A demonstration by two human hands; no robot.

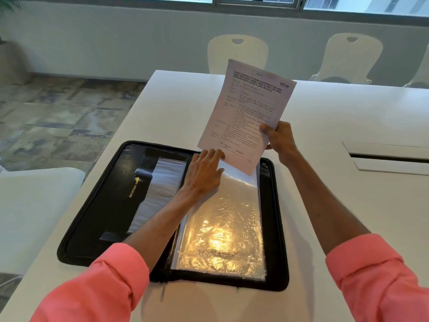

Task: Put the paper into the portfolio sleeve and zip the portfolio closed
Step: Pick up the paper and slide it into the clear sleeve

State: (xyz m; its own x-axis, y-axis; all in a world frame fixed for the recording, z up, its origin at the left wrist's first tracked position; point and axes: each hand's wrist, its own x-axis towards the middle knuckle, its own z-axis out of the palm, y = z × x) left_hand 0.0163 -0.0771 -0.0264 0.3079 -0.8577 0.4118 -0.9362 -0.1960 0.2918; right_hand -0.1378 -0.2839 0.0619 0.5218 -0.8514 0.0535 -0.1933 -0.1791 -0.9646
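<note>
A black zip portfolio [97,205] lies open on the white table. Its right half carries clear plastic sleeves [222,226] that glare with reflected light. My right hand [277,138] grips a printed paper [246,112] by its right edge and holds it nearly upright above the sleeves' far end, with the paper's lower corner at the sleeve mouth. My left hand [204,170] rests on the top left of the sleeves, fingers spread, fingertips at the sleeve opening next to the paper's lower edge. The zip pull [163,291] hangs at the near edge.
The white table [336,205] extends right, with a recessed cable hatch [385,156] at right. Two white chairs [238,54] stand beyond the far edge. Another white seat [34,205] is at left. Patterned floor lies left of the table.
</note>
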